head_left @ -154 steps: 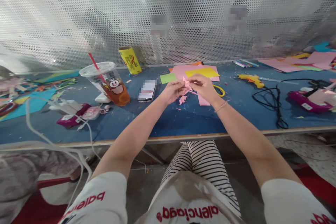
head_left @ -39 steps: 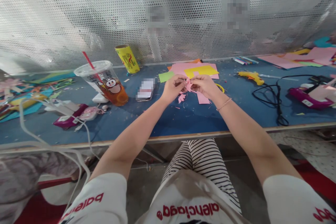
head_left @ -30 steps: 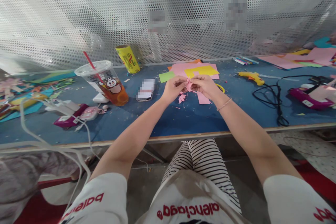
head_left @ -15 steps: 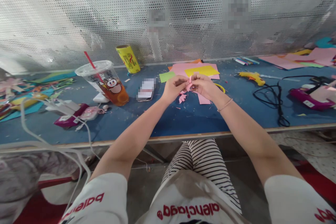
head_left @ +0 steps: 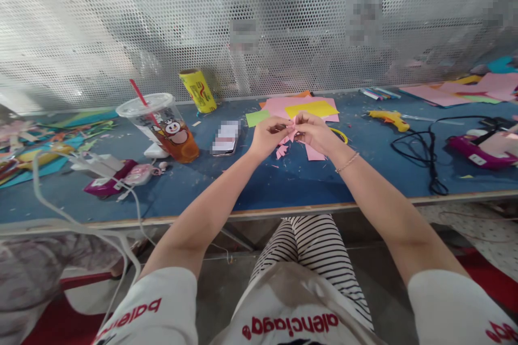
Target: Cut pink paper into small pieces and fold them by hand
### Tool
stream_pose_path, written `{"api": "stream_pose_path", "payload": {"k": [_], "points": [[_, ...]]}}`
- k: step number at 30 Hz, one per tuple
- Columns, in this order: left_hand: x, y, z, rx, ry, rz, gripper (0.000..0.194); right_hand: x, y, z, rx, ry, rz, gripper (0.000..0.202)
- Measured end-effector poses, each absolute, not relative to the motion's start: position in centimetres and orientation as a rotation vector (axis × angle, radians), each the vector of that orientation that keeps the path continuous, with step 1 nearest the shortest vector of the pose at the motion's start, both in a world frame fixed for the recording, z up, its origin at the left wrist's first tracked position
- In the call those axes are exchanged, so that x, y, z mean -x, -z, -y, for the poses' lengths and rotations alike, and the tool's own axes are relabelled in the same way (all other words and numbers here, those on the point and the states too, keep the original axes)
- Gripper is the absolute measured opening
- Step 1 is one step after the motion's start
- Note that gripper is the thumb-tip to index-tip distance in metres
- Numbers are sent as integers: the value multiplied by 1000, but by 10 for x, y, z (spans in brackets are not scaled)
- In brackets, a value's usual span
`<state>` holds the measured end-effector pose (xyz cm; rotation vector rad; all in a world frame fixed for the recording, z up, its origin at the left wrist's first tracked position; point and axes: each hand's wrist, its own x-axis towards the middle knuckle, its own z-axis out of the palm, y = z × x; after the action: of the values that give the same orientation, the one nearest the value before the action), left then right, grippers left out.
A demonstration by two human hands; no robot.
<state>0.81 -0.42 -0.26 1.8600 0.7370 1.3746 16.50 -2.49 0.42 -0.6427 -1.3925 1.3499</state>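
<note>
Between the fingertips of both hands is a small piece of pink paper (head_left: pixel 293 130), largely covered by the fingers. My left hand (head_left: pixel 270 133) pinches it from the left, and my right hand (head_left: pixel 314 132) pinches it from the right. Just below them on the blue table lie pink paper scraps (head_left: pixel 281 151). A larger pink strip (head_left: pixel 314 152) sticks out under my right hand. Behind the hands are a pink sheet (head_left: pixel 279 105), a yellow sheet (head_left: pixel 313 109) and a green piece (head_left: pixel 257 117). A yellow ring-like handle (head_left: pixel 340 135) shows beside my right hand, partly hidden.
Left stand a drink cup (head_left: pixel 170 129) with a straw, a phone (head_left: pixel 225 138) and a yellow can (head_left: pixel 198 91). A purple power strip (head_left: pixel 109 180) has white cables. Right lie a yellow glue gun (head_left: pixel 389 119), a black cable (head_left: pixel 431 156) and another purple strip (head_left: pixel 477 153). A perforated metal screen (head_left: pixel 283 27) rises behind.
The fingers have shifted very slightly around the pink paper, and its visible part has turned a little. Both hands stay in the same place. The objects on the table have not moved.
</note>
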Motion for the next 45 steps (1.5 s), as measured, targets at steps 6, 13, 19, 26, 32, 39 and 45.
{"api": "stream_pose_path", "payload": {"k": [6, 13, 19, 26, 32, 39, 45], "points": [[-9, 4, 3, -1844, -1369, -736, 17, -165, -4, 26, 660, -1344, 1388, 15], [-9, 1, 6, -1879, -1370, -710, 12, -162, -6, 27, 659, -1324, 1387, 16], [-9, 0, 7, -1851, -1372, -700, 11, -163, -4, 25, 647, -1291, 1408, 18], [-8, -2, 0, -1334, -1200, -675, 3, -174, -3, 18, 771, -661, 1585, 24], [-3, -4, -4, -883, -807, -644, 16, -185, -8, 19, 782, -481, 1916, 13], [-3, -9, 2, -956, -851, -634, 29, -184, 0, 11, 868, -475, 1895, 15], [-10, -5, 8, -1221, -984, -675, 12, -181, 7, 5, 924, -583, 1701, 13]]}}
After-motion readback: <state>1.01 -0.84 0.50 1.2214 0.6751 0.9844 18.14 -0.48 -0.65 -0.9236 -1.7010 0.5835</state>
